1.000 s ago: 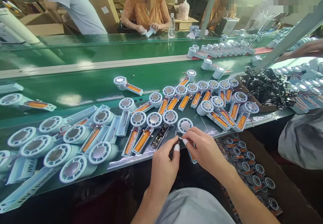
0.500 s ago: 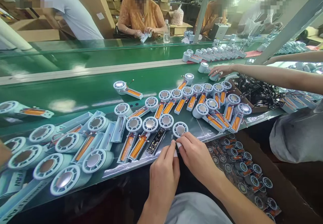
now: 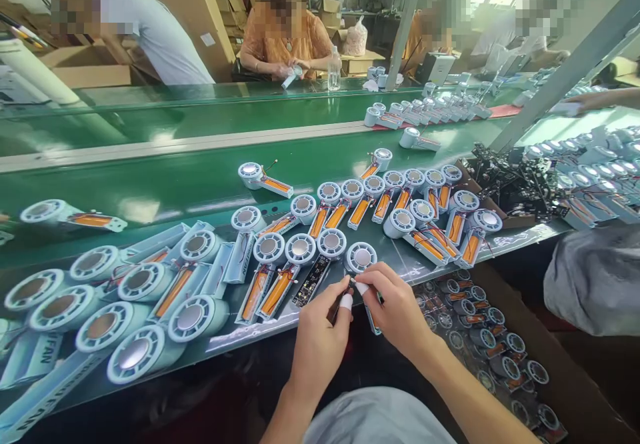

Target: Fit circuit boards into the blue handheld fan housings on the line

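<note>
thumb and fingers of my left hand are closed on a dark piece, mostly hidden by my grip. my right hand has its fingertips drawn together beside it; i can't tell what they pinch. the nearest fan lies just beyond my fingertips, its handle running under my right hand and seemingly past the bench's edge. a bump from my wrist could tip it off. pulling my hands apart could strain any thin wire between them, and a loose pinch could drop the piece.
</note>
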The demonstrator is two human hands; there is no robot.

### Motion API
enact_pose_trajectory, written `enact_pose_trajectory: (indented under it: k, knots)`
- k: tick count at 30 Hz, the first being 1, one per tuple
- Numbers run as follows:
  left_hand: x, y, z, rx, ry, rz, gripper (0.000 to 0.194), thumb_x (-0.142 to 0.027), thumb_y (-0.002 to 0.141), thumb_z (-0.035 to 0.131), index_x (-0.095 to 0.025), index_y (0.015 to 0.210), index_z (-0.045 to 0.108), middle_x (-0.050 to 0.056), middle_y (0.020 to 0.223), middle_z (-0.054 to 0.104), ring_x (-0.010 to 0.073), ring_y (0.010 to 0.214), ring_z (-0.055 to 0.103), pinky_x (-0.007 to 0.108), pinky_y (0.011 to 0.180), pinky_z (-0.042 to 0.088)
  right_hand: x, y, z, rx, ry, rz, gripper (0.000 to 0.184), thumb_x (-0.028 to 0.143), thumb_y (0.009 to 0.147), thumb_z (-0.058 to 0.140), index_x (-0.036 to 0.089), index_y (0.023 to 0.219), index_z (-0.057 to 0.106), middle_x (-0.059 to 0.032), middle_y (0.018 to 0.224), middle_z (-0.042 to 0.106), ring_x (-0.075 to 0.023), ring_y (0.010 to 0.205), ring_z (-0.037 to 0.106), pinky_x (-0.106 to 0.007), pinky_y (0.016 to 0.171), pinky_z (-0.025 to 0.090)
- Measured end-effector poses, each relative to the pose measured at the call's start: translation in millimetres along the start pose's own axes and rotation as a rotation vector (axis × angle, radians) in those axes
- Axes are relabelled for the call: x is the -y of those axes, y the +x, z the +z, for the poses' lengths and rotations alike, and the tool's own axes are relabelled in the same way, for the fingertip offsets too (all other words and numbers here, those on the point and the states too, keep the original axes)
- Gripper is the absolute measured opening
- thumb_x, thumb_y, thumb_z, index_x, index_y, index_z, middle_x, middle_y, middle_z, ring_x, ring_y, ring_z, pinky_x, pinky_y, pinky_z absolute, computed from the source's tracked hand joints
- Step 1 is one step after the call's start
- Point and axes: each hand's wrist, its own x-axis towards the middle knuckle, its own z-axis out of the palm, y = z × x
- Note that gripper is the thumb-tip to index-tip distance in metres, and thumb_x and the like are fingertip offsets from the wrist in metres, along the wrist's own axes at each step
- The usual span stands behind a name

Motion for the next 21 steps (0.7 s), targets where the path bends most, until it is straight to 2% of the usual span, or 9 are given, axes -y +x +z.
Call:
enact_pose_trajectory:
  k: [3, 6, 9, 12, 14, 17, 21]
  knots:
    - [2.4, -3.0, 3.9, -0.051, 0.139, 0.128, 0.035, -0.018, 0.092, 0.047, -0.016, 0.118, 0.071, 0.009, 0.111, 0.077, 0.0236, 0.100, 0.074, 0.038, 0.092, 0.060, 3.7, -2.8, 3.6, 0.008, -0.057, -0.016, 0.019, 0.012, 0.098, 0.045, 0.020, 0.099, 0.062, -0.0073, 0.093, 0.066, -0.0188, 0.084, 0.066, -0.030, 0.076, 0.054]
    - [5.0, -6.1, 6.5, -0.060, 0.163, 0.178, 0.037, -0.017, 0.093, 0.045, -0.017, 0.118, 0.071, 0.009, 0.113, 0.076, 0.0237, 0.105, 0.072, 0.038, 0.093, 0.059, 6.8, -0.4, 1.0, 0.068, -0.102, -0.009, 0.019, 0.012, 0.098, 0.045, 0.020, 0.098, 0.062, -0.0078, 0.094, 0.067, -0.0195, 0.085, 0.066, -0.031, 0.076, 0.054]
    - [4.6, -7.7, 7.0, -0.076, 0.039, 0.021, 0.035, -0.021, 0.092, 0.048, -0.018, 0.118, 0.071, 0.009, 0.112, 0.077, 0.0215, 0.092, 0.075, 0.036, 0.085, 0.062, 8.5, 3.5, -2.8, 0.089, -0.063, 0.019, 0.019, 0.011, 0.096, 0.046, 0.021, 0.095, 0.062, -0.0063, 0.094, 0.067, -0.0180, 0.082, 0.065, -0.028, 0.072, 0.053]
    - [2.7, -7.7, 6.5, -0.062, -0.121, -0.174, 0.035, -0.029, 0.092, 0.052, -0.019, 0.120, 0.069, 0.008, 0.106, 0.078, 0.0176, 0.069, 0.072, 0.031, 0.063, 0.062, 8.2, 5.1, -4.4, 0.051, 0.001, 0.043, 0.016, 0.012, 0.095, 0.050, 0.022, 0.092, 0.062, -0.0045, 0.091, 0.067, -0.0164, 0.078, 0.065, -0.026, 0.070, 0.052]
    - [2.2, -7.4, 6.6, -0.050, -0.154, -0.202, 0.035, -0.032, 0.092, 0.053, -0.018, 0.120, 0.069, 0.007, 0.101, 0.078, 0.0170, 0.064, 0.070, 0.029, 0.057, 0.060, 7.7, 4.8, -4.7, 0.051, -0.012, 0.043, 0.016, 0.013, 0.095, 0.050, 0.022, 0.092, 0.062, -0.0045, 0.090, 0.067, -0.0164, 0.077, 0.065, -0.026, 0.069, 0.052]
    - [2.5, -7.3, 7.1, -0.073, -0.064, -0.111, 0.033, -0.028, 0.092, 0.053, -0.018, 0.118, 0.070, 0.008, 0.102, 0.078, 0.0190, 0.073, 0.073, 0.032, 0.066, 0.062, 7.9, 3.9, -5.4, 0.098, -0.112, 0.027, 0.018, 0.013, 0.096, 0.047, 0.022, 0.094, 0.062, -0.0056, 0.093, 0.068, -0.0174, 0.078, 0.065, -0.027, 0.068, 0.051]
    - [2.0, -7.6, 8.3, -0.118, 0.155, 0.150, 0.035, -0.014, 0.092, 0.046, -0.018, 0.118, 0.070, 0.009, 0.114, 0.076, 0.0226, 0.102, 0.073, 0.035, 0.088, 0.061, 9.5, 2.4, -6.8, 0.130, -0.254, -0.019, 0.020, 0.012, 0.097, 0.045, 0.021, 0.098, 0.063, -0.0076, 0.097, 0.069, -0.0199, 0.081, 0.066, -0.030, 0.069, 0.051]
